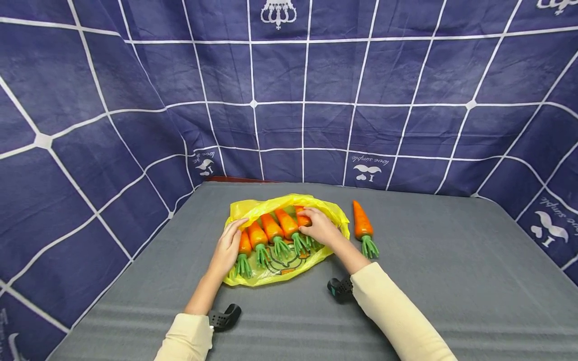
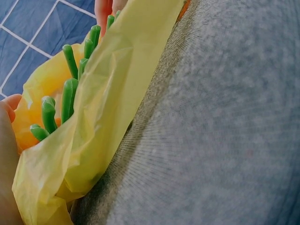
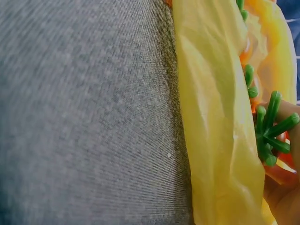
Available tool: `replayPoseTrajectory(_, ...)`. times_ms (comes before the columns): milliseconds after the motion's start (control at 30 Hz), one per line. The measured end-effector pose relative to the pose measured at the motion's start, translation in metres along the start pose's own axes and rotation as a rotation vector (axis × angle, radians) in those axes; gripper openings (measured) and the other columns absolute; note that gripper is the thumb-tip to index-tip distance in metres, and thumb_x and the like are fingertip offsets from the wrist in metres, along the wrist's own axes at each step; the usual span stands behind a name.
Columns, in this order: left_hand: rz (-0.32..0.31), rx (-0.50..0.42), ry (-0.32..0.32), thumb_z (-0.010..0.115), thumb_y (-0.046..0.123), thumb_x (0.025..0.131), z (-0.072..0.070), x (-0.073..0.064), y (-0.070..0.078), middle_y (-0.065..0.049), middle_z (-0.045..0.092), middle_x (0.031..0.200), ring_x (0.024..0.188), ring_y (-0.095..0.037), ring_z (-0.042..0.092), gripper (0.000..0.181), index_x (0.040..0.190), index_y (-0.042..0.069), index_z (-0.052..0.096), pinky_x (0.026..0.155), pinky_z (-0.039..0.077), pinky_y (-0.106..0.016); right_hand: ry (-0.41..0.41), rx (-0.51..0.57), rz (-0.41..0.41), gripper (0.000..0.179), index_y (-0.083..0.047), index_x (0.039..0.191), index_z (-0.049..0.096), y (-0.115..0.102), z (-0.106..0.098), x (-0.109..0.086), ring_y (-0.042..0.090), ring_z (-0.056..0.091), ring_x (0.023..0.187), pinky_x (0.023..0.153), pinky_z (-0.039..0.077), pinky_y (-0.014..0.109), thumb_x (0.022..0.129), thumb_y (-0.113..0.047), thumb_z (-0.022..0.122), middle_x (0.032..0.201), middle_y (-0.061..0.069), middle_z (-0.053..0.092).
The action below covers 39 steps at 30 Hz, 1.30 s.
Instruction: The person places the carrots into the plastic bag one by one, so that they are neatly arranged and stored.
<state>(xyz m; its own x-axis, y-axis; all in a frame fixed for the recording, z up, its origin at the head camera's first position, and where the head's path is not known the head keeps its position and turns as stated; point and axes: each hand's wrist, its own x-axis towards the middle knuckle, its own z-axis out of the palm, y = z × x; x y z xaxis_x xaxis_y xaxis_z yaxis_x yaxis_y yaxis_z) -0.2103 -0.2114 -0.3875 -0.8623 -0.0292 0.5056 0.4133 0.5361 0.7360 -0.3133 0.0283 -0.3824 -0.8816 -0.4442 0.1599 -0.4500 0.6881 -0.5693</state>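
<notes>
A yellow plastic bag (image 1: 289, 276) lies mouth-up on the table, with several orange carrots (image 1: 271, 226) side by side in it, green stem ends toward me. At the bag's left rim, my left hand (image 1: 226, 248) holds the edge, fingers over the plastic. My right hand (image 1: 321, 228) reaches inside at the right end and grips the rightmost carrot (image 1: 301, 216), partly hidden by the fingers. Close up in the right wrist view, its green stems (image 3: 272, 131) stick out by the palm. Green stems (image 2: 68, 101) also show above the bag's wall in the left wrist view.
One more carrot (image 1: 363, 225) lies on the grey tablecloth (image 1: 451, 260) to the right of the bag. A blue curtain with white grid lines (image 1: 334, 90) hangs behind the table and at both sides.
</notes>
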Motion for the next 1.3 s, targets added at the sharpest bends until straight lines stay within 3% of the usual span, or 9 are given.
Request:
replayPoseTrajectory(333, 0.002, -0.002, 0.003, 0.036, 0.0, 0.095, 0.001, 0.0, 0.001, -0.021, 0.05, 0.126, 0.121, -0.033, 0.043, 0.033, 0.124, -0.002, 0.052, 0.099, 0.031, -0.043, 0.041, 0.034, -0.01, 0.04, -0.005, 0.119, 0.058, 0.002, 0.006, 0.003, 0.033, 0.043, 0.124, 0.103, 0.035, 0.044, 0.082, -0.017, 0.066, 0.135, 0.016, 0.046)
replayPoseTrajectory(567, -0.003, -0.007, -0.005, 0.036, -0.001, 0.095, 0.0, 0.0, 0.003, -0.021, 0.05, 0.126, 0.121, -0.034, 0.043, 0.033, 0.124, -0.002, 0.052, 0.1, 0.031, -0.044, -0.056, 0.033, -0.012, 0.044, -0.005, 0.126, 0.051, 0.006, 0.009, -0.003, 0.032, 0.036, 0.13, 0.106, 0.032, 0.044, 0.085, -0.017, 0.06, 0.142, 0.014, 0.036)
replayPoseTrajectory(867, -0.011, -0.009, -0.005, 0.037, -0.002, 0.094, 0.001, 0.001, 0.004, -0.021, 0.05, 0.126, 0.122, -0.033, 0.042, 0.033, 0.124, -0.002, 0.052, 0.101, 0.03, -0.044, -0.045, -0.065, -0.033, 0.045, -0.012, 0.131, 0.048, 0.004, 0.007, -0.01, 0.029, 0.032, 0.133, 0.107, 0.03, 0.045, 0.088, -0.023, 0.056, 0.146, 0.01, 0.033)
replayPoseTrajectory(1300, -0.01, -0.008, -0.005, 0.036, -0.001, 0.095, 0.0, 0.0, 0.0, -0.022, 0.049, 0.126, 0.123, -0.034, 0.041, 0.033, 0.124, -0.002, 0.052, 0.101, 0.03, -0.046, 0.08, -0.203, -0.111, 0.047, -0.016, 0.129, 0.051, -0.012, -0.007, -0.028, 0.031, 0.037, 0.13, 0.107, 0.027, 0.049, 0.086, -0.031, 0.057, 0.142, 0.007, 0.04)
